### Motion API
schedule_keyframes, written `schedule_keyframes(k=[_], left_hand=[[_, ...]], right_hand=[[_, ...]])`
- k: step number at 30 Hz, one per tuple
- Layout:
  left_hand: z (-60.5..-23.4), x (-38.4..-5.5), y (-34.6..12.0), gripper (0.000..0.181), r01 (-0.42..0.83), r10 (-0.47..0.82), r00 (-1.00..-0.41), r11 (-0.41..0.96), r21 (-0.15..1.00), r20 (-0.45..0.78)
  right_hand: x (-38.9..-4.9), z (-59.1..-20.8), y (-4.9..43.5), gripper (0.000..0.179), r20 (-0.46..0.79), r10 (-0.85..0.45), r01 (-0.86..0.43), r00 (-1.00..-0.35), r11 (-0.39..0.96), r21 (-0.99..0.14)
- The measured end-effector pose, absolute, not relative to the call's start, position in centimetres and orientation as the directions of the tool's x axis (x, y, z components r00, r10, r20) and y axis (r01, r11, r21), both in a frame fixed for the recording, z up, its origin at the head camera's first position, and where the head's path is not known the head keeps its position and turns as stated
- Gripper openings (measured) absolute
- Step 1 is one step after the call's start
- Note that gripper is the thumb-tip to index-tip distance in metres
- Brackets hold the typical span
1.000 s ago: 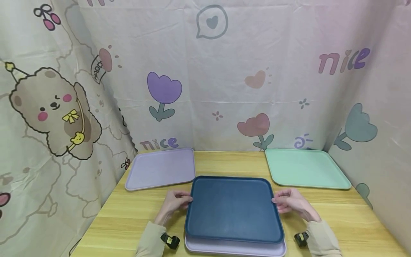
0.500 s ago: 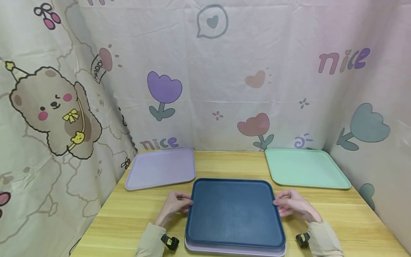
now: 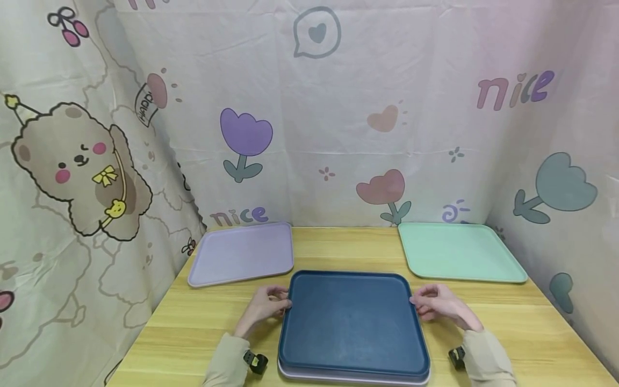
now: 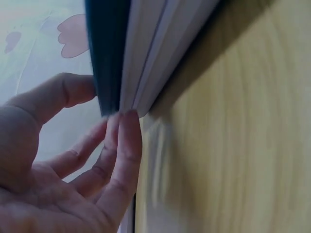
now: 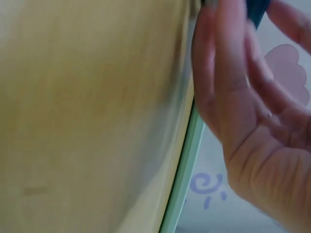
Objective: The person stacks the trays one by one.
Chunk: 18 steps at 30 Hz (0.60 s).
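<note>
A dark blue rectangular tray point(image 3: 355, 322) lies on top of lavender trays point(image 3: 348, 375) at the table's near side; only a thin strip of lavender shows along the front. In the left wrist view two pale lavender edges point(image 4: 146, 53) are stacked under the blue one. My left hand point(image 3: 265, 306) holds the blue tray's left side, thumb at the rim and fingertips against the stacked edges. On the opposite side my right hand point(image 3: 442, 305) pinches the blue tray's right rim. Its fingertips are partly cut off in the right wrist view.
At the back left of the wooden table point(image 3: 345, 247) lies another lavender tray point(image 3: 244, 253). A mint green tray point(image 3: 461, 251) lies at the back right. Printed curtains point(image 3: 314, 129) hang behind the table and along both sides.
The blue tray has come down and slightly toward me, so less of the lavender tray below shows at the front. Both hands stay at its sides.
</note>
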<state>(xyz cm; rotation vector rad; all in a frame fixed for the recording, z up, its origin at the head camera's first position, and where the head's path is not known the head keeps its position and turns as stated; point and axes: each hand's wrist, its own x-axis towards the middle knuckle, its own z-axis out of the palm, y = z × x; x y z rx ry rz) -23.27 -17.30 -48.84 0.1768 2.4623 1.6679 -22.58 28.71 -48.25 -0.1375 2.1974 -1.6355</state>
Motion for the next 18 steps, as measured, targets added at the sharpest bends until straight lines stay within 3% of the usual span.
schedule_keyframes(k=[6, 18], left_hand=[[-49.8, -24.8, -16.6, 0.054, 0.081, 0.249, -0.969, 0.336, 0.938, -0.005], [-50.5, -26.6, -16.5, 0.046, 0.107, 0.291, -0.957, 0.342, 0.934, 0.003]], right_hand=[[-24.2, -48.4, 28.3, 0.061, -0.179, -0.322, 0.069, -0.930, 0.326, -0.943], [-25.5, -49.4, 28.5, 0.066, -0.182, -0.358, 0.068, -0.916, 0.310, -0.948]])
